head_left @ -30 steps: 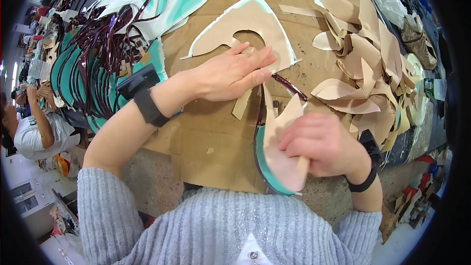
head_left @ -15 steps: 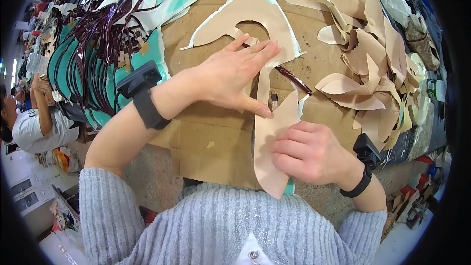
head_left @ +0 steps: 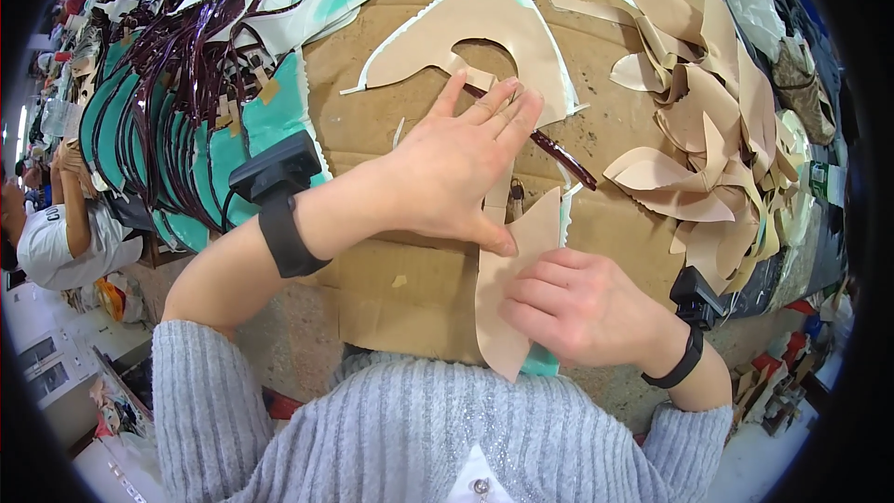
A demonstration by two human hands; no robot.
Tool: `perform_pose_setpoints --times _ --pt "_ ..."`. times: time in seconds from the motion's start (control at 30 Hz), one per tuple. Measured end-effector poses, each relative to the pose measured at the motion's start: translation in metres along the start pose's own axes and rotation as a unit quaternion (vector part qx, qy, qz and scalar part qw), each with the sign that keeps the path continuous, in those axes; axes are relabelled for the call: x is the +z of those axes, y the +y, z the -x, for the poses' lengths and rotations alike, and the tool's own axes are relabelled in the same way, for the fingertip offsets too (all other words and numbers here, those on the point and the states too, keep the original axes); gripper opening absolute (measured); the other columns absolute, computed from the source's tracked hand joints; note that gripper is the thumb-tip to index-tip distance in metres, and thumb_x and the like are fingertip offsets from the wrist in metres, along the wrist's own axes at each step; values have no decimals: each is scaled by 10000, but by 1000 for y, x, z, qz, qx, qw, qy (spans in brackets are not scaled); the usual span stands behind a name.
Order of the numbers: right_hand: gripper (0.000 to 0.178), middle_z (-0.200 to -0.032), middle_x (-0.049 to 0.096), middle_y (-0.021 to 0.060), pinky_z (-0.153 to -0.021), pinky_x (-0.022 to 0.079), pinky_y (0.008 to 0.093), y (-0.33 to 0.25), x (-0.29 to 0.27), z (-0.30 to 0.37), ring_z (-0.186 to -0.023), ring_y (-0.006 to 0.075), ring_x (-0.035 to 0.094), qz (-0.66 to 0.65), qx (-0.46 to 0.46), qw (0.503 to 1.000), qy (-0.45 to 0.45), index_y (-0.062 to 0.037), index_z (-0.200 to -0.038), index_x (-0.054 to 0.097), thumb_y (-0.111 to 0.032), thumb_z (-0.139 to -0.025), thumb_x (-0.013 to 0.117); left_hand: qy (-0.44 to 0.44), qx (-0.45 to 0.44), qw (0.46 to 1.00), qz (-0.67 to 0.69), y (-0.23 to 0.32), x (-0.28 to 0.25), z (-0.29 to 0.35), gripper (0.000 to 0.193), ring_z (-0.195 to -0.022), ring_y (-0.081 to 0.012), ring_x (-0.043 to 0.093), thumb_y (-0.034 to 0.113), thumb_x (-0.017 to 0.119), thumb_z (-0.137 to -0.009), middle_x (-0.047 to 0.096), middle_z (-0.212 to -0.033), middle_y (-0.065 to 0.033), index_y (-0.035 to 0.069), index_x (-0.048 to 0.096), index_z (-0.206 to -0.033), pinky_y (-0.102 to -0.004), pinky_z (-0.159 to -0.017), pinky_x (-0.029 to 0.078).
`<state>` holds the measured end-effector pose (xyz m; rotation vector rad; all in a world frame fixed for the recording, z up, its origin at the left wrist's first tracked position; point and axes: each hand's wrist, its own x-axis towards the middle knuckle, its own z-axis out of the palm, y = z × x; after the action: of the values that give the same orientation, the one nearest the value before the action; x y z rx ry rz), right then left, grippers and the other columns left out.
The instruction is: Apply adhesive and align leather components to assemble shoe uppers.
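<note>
Two bare hands meet over a lower beige section, which lies between left thumb and curled right fingers

The left hand is open, palm down, fingers spread, gripping nothing; the right hand is half closed at the section's right edge and nearer its broad end, any pinch impossible to tell. The section's long axis runs from beside the left thumb toward the wearer's body, one teal piece showing beneath the right hand. One arched beige section extends beyond the left fingertips and one dark red strip just right of them; beige pieces right of both hands and dark red cords to their left are too tangled to count
</note>
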<state>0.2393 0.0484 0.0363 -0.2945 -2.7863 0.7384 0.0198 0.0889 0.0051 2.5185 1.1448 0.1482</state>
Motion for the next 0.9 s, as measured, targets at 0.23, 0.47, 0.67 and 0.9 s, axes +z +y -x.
perform_pose_setpoints --times 0.23,0.47,0.67,0.9 --pt "151 -787 573 37 -740 500 293 -1 -1 1 -808 185 609 1 12 1000 0 -57 -792 571 -142 -670 590 16 41 985 164 -26 -9 9 1038 -1420 -324 247 539 662 -786 306 -1493 -221 -52 150 -1469 -548 -1155 106" --pt "126 -779 570 35 -739 493 286 1 1 4 -794 185 598 -16 14 1000 10 -63 -767 567 -139 -669 589 -57 108 991 56 -9 1 29 851 -1397 -303 312 536 547 -856 377 -1469 -161 -27 289 -1440 -515 -1162 149" --pt "122 -798 575 36 -752 492 287 0 -3 0 -798 190 594 -17 13 1000 -8 -62 -770 562 -141 -678 584 75 115 990 -19 -26 -18 -14 738 -1337 -287 406 512 540 -882 442 -1421 -164 14 384 -1404 -495 -1149 191" --pt "124 -824 575 40 -758 491 291 2 -4 2 -815 194 589 -24 6 1000 15 -64 -780 564 -141 -684 583 120 -25 986 -110 -48 0 -36 766 -1365 -286 362 608 379 -933 435 -1428 -177 -11 410 -1383 -474 -1151 187"
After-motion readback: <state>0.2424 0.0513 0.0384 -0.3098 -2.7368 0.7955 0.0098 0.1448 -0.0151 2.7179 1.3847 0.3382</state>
